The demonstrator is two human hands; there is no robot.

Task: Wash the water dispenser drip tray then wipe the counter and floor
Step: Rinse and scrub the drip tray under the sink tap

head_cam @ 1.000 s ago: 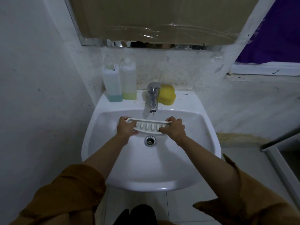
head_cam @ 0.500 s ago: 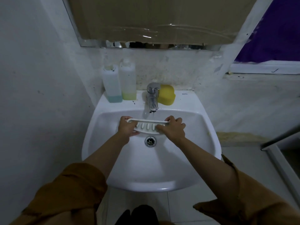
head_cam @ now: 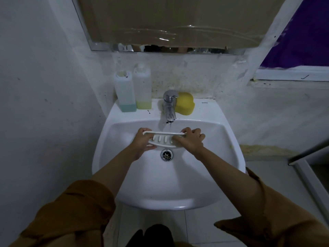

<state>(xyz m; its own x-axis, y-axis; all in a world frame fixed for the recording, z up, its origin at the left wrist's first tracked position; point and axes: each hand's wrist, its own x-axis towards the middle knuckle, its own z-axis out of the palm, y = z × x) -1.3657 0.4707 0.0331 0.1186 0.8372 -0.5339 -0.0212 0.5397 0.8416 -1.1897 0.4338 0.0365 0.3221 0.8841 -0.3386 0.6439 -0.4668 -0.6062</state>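
Against the earlier frames: the right hand's fingers lie further in along the tray front, covering the right-end slots; four slots show where more were visible. The tray and the left hand's grip are much as before.

Left to right:

Two bottles — translucent square plastic, up and left of the left hand; one holds a little blue-green liquid, the other a little yellow-green.

Left hand — closed round the left end of the drip tray, thumb across its front face, fingertips curled over the top edge.

Drip tray — white smooth plastic, long and narrow with a curved lower edge and a row of oval slots; held between both hands, tilted up on edge inside the sink bowl.

Tap — polished chrome, directly beyond the hands; a thin stream of water falls onto the tray's top edge.

Drain — round metal, just nearer than the hands.

Sponge — yellow, porous, rounded, on the sink ledge up from the right hand.

Right hand — closed on the tray's right end, fingers pressed across the front.
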